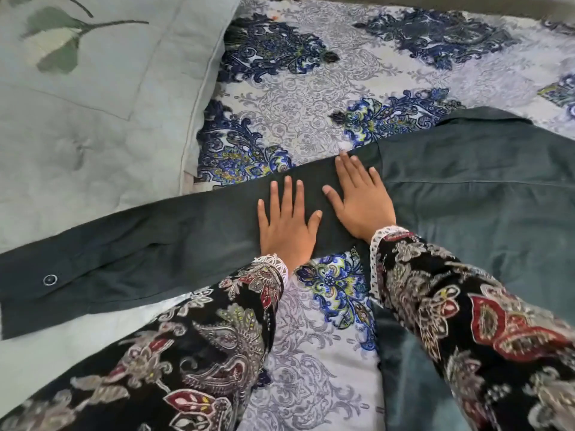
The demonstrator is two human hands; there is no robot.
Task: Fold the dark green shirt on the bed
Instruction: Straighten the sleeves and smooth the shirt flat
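Under both flat hands [323,213] lies the dark green shirt's [466,181] sleeve [155,237].

head view | looks steeply down | close over bed [311,98]

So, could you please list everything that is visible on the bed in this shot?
dark green shirt: one, dark green, spread flat across the bedsheet, body at right
shirt sleeve: one, dark green, stretched out to the left, cuff lying on the pillow
cuff button: one, dark with pale rim, near the left edge
bedsheet: one, pale grey with blue floral medallions, under the shirt
pillow: one, pale green with a leaf print, upper left
left hand: flat, fingers spread, on the sleeve
right hand: flat, fingers spread, on the sleeve near the shoulder
patterned sleeves: two, black paisley with white lace cuffs, on both arms
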